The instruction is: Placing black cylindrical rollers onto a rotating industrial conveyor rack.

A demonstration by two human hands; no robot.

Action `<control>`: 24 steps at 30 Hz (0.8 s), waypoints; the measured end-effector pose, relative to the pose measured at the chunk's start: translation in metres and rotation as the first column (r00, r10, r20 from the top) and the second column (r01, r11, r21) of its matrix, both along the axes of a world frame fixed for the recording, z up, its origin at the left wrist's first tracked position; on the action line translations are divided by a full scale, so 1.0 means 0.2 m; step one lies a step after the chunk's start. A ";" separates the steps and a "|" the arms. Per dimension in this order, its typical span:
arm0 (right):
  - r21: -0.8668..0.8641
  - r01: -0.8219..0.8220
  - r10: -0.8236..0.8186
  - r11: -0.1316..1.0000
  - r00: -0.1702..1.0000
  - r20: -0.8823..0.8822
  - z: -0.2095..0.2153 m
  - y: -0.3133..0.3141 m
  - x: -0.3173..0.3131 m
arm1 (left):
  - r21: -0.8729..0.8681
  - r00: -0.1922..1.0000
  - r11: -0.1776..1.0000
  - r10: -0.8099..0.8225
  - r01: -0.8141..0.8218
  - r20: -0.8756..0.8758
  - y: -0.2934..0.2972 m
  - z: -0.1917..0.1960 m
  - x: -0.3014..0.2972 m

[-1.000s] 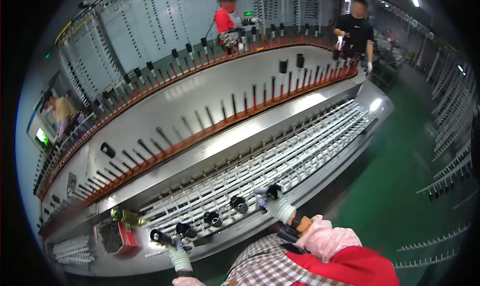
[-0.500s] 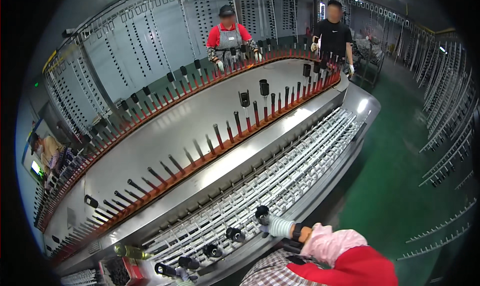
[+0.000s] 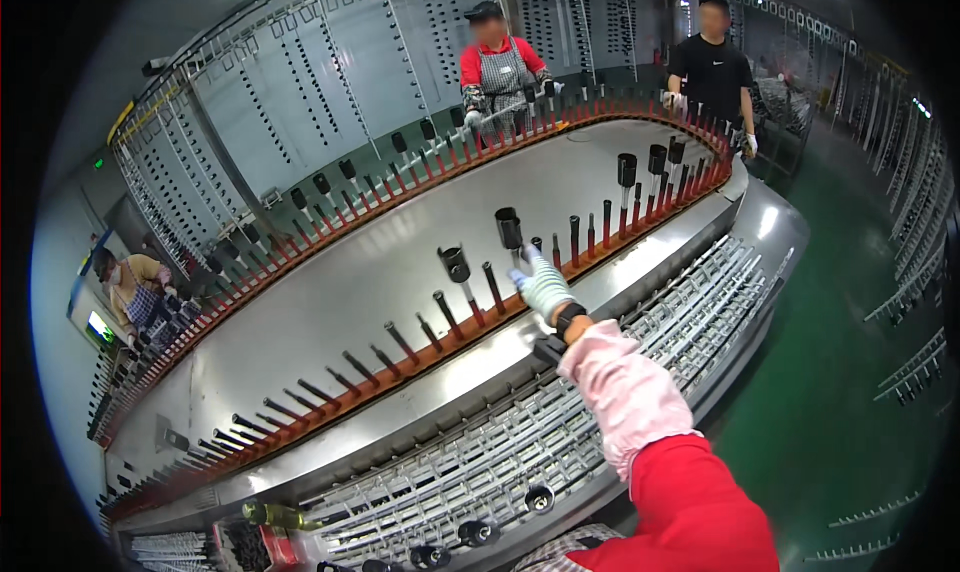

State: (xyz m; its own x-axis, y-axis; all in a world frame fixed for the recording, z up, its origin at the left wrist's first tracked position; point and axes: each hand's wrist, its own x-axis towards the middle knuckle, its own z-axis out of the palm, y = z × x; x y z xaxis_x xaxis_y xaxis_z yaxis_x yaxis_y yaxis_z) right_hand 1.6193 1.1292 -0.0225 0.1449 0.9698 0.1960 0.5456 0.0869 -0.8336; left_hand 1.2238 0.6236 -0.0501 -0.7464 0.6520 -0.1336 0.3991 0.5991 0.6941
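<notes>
My right hand (image 3: pixel 546 288), in a pale striped glove, reaches over the near side of the oval line. Its fingers are spread at the stem of an upright black cup-shaped part (image 3: pixel 508 229); I cannot tell whether they touch it. To the left, a similar black slotted part (image 3: pixel 455 264) stands on its peg. A blurred dark object (image 3: pixel 548 350) shows below my wrist, its kind unclear. Along the near edge of the metal racks lie more black cup-shaped parts (image 3: pixel 540 499), (image 3: pixel 478 534). My left hand is out of view.
Stacked metal hanging racks (image 3: pixel 560 427) fill the near ledge. A red box of small dark pieces (image 3: pixel 254 546) and a yellow-green bottle (image 3: pixel 280 515) sit at lower left. Co-workers stand across the line (image 3: pixel 503 72), at right (image 3: pixel 712 72) and far left (image 3: pixel 135 287). Racks hang along the right wall.
My right hand has moved from the near rack edge, where it was at a black cup-shaped part, up to the pegged line. My left hand has left the view. The pegged parts appear shifted.
</notes>
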 end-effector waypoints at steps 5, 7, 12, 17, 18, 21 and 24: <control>0.131 -0.203 0.238 0.970 0.712 -0.660 0.04 0.24 -0.08 | -0.174 0.986 0.985 -0.012 -0.018 -0.168 0.11 0.06 0.11; 0.280 -0.005 0.203 0.960 0.698 -0.687 0.11 0.25 0.01 | -0.176 0.978 0.984 -0.018 -0.019 -0.209 0.09 0.00 0.07; 0.269 0.423 -0.149 0.865 0.729 -0.669 -0.11 0.42 0.79 | -0.138 0.981 0.988 0.046 -0.072 -0.187 0.13 -0.06 0.04; 0.203 0.431 -0.258 0.879 0.788 -0.559 -0.43 0.66 1.16 | 0.128 0.994 0.986 0.113 -0.112 0.000 0.13 -0.15 0.01; 0.175 0.384 -0.218 0.907 0.782 -0.584 -0.44 0.71 1.18 | 0.124 0.993 0.986 0.115 -0.114 -0.002 0.15 -0.17 0.02; 0.100 0.354 -0.300 0.930 0.887 -0.351 -0.40 0.79 1.09 | 0.085 0.998 0.996 0.026 -0.021 -0.061 0.19 -0.06 0.12; 0.139 0.343 -0.215 0.929 0.806 -0.552 -0.29 0.84 1.03 | 0.118 0.994 0.988 0.098 -0.102 0.041 0.19 -0.07 0.15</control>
State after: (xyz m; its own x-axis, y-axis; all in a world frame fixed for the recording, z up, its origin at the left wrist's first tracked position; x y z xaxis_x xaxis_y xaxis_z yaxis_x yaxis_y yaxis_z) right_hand 1.8255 1.2979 -0.0798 0.5441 0.8107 0.2162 0.0667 0.2151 -0.9743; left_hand 1.2529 0.6615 -0.0632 -0.8048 0.5873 -0.0864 0.3157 0.5467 0.7755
